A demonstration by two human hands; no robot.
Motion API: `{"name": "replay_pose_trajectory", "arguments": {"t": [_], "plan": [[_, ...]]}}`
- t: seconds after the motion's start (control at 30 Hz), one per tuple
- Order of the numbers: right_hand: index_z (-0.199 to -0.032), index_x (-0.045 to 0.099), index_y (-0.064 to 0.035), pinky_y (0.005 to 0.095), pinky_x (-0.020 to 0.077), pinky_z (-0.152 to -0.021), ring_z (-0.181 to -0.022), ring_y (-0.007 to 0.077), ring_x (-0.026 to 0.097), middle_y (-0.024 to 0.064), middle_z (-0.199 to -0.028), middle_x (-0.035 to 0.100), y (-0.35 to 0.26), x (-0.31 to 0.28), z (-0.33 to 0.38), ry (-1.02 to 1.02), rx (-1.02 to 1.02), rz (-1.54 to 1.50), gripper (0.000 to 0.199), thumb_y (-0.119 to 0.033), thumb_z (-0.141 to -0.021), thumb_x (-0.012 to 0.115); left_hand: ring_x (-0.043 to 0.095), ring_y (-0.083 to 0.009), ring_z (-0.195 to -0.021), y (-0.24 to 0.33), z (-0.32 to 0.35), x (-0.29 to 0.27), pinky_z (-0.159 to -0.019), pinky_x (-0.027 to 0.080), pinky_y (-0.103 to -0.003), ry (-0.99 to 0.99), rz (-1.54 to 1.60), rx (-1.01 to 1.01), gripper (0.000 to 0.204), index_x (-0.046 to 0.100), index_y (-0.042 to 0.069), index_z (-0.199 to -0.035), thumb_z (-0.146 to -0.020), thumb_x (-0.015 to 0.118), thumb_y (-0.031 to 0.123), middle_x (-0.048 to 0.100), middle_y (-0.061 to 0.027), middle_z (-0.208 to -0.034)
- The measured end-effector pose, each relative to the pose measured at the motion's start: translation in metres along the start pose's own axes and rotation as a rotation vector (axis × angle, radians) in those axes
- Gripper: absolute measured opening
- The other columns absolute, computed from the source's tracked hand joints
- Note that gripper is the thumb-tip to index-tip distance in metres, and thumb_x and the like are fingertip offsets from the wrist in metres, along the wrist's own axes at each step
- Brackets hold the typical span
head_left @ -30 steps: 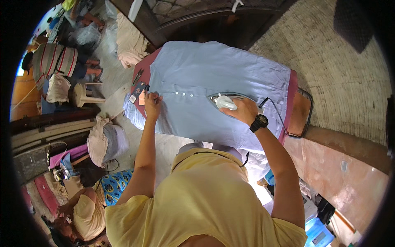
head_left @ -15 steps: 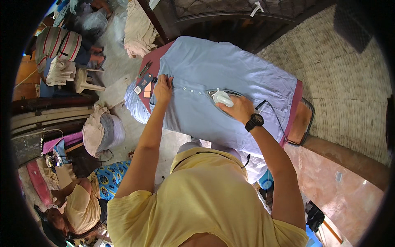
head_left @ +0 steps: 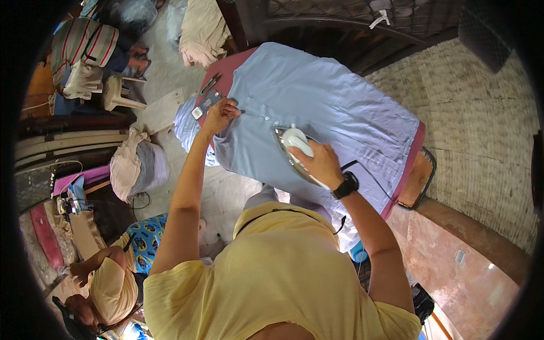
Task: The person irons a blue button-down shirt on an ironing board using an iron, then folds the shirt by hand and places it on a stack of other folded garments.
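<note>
A light blue garment [head_left: 323,85] with a short row of buttons lies spread over a dark red ironing board [head_left: 233,67]. My right hand [head_left: 318,164] is closed on the handle of a white iron [head_left: 296,141]. The iron rests on the cloth just below the buttons, its tip toward the upper left. Near the garment's upper left edge, my left hand [head_left: 222,116] pinches the cloth by the button strip. Beside that hand lie a dark card tag [head_left: 207,103] and a pair of thread snips [head_left: 211,84]. A black cord [head_left: 371,173] runs off behind my right wrist.
A metal frame [head_left: 430,170] juts from the board's right end. A cloth bundle [head_left: 139,164] stands on the floor at left. One person [head_left: 110,283] sits lower left; another in striped clothing [head_left: 85,42] is upper left, near a plastic stool [head_left: 119,95]. A dark door [head_left: 340,34] stands behind the board.
The iron has moved left and toward me, off the button strip, and its tip has turned. My left hand still holds the garment's edge. The whole view has shifted slightly.
</note>
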State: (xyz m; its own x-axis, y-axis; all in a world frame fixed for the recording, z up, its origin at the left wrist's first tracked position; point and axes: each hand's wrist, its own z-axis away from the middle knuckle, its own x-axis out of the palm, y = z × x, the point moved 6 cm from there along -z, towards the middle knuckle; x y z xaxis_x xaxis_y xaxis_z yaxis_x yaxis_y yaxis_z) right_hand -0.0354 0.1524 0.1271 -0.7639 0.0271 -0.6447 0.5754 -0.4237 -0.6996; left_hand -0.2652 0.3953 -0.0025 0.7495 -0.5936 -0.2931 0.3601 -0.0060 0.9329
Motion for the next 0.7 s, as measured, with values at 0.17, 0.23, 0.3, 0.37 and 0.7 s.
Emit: {"name": "replay_pose_trajectory", "arguments": {"t": [0.17, 0.23, 0.3, 0.37, 0.7], "plan": [[-0.089, 0.066, 0.0006, 0.0516, 0.0506, -0.066, -0.073, 0.0447, 0.065, 0.0270, -0.076, 0.066, -0.062, 0.049, -0.021, 0.103, -0.043, 0.071, 0.057, -0.057, -0.089, 0.061, 0.064, -0.0099, -0.074, -0.004, 0.002, -0.005, -0.070, 0.054, -0.024, 0.017, -0.040, 0.050, 0.027, 0.058, 0.000, -0.099, -0.078, 0.074, -0.004, 0.066, -0.0053, -0.084], [-0.082, 0.066, -0.0012, 0.0523, 0.0502, -0.062, -0.066, 0.0443, 0.064, 0.0255, -0.069, 0.065, -0.063, 0.076, -0.034, 0.164, -0.062, 0.112, 0.058, -0.058, -0.088, 0.060, 0.064, -0.0098, -0.073, -0.008, 0.000, -0.005, -0.070, 0.054, -0.024, 0.029, -0.015, 0.062, 0.027, 0.057, 0.000, -0.098, -0.078, 0.074, -0.003, 0.066, -0.0047, -0.083], [-0.079, 0.065, -0.0005, 0.0529, 0.0495, -0.060, -0.067, 0.0443, 0.065, 0.0258, -0.068, 0.064, -0.056, 0.095, -0.040, 0.213, -0.079, 0.144, 0.058, -0.058, -0.089, 0.060, 0.064, -0.0096, -0.073, -0.005, -0.002, -0.006, -0.069, 0.054, -0.024, 0.038, -0.033, 0.071, 0.025, 0.056, 0.001, -0.095, -0.078, 0.074, -0.003, 0.065, -0.0045, -0.082], [-0.078, 0.065, 0.0007, 0.0528, 0.0498, -0.061, -0.067, 0.0446, 0.065, 0.0261, -0.069, 0.064, -0.054, 0.107, -0.038, 0.240, -0.079, 0.141, 0.059, -0.057, -0.089, 0.060, 0.064, -0.0095, -0.073, -0.004, -0.002, -0.007, -0.069, 0.054, -0.024, 0.050, -0.026, 0.092, 0.023, 0.055, 0.002, -0.092, -0.078, 0.074, -0.002, 0.065, -0.0043, -0.081], [-0.079, 0.066, 0.0070, 0.0515, 0.0497, -0.062, -0.070, 0.0464, 0.065, 0.0292, -0.070, 0.063, -0.053, 0.139, -0.044, 0.105, 0.046, -0.165, 0.060, -0.051, -0.091, 0.060, 0.065, -0.0096, -0.070, -0.010, -0.004, -0.010, -0.067, 0.054, -0.025, 0.032, -0.003, 0.104, 0.027, 0.053, 0.004, -0.088, -0.075, 0.076, 0.001, 0.065, -0.0033, -0.076]]}}
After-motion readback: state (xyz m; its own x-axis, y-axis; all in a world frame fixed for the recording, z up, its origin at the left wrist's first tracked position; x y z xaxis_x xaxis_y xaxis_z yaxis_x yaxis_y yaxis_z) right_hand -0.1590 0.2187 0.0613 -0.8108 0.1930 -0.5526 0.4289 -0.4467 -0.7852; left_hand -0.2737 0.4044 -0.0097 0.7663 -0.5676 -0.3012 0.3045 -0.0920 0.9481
